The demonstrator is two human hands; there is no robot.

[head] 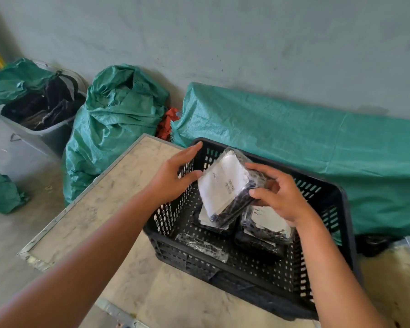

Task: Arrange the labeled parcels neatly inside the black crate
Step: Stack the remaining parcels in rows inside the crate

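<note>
A black perforated crate [336, 235] stands on a worn table. Over its far left part my right hand [278, 194] grips a dark plastic-wrapped parcel with a white label [224, 185], tilted on its edge. My left hand [175, 176] rests over the crate's left rim, its thumb against the parcel's left side. Below the held parcel lie more labeled parcels: one half hidden under it [205, 218], one at the right [268, 223] stacked on another [258, 245], and one near the front wall [201, 246].
The table top [100, 204] reaches left of the crate, its metal edge running diagonally. Green woven sacks stand behind: one upright [114, 119], one lying along the wall [294, 143]. A grey bin of dark clothes [43, 119] stands at the far left.
</note>
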